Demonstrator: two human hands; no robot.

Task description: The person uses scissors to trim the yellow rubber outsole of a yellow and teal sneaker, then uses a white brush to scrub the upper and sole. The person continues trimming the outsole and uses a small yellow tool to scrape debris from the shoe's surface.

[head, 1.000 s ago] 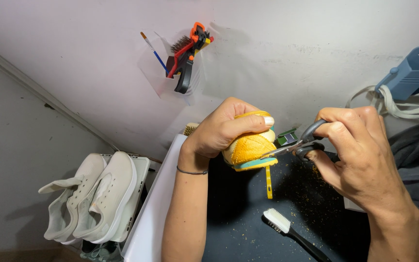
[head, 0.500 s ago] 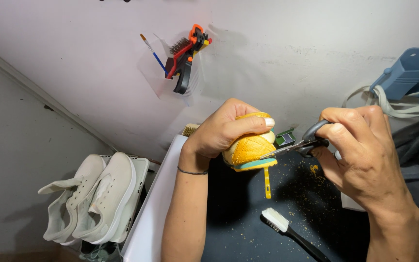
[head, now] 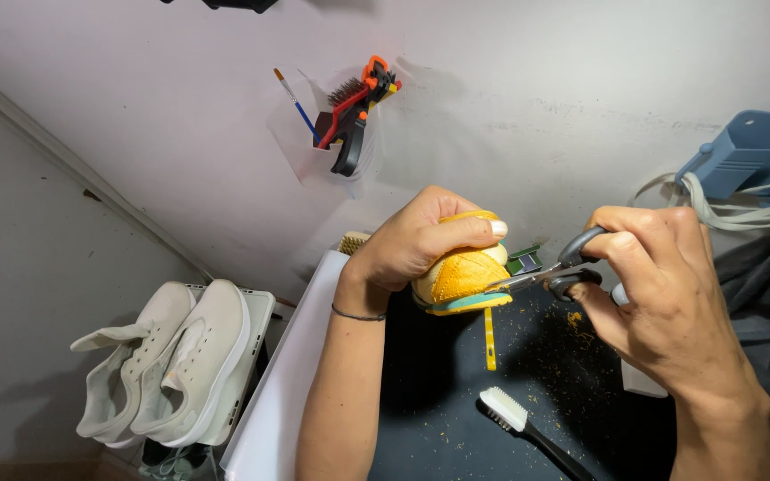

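While the left hand (head: 421,242) grips a small yellow shoe (head: 461,272) above the dark work mat (head: 438,401), the right hand (head: 661,285) clasps scissors (head: 545,273), blades touching its teal-edged sole; a toothbrush (head: 528,426) lies below.

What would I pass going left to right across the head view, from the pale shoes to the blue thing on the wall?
White sneakers → left hand → yellow shoe it grips → scissors → right hand working them → blue holder.
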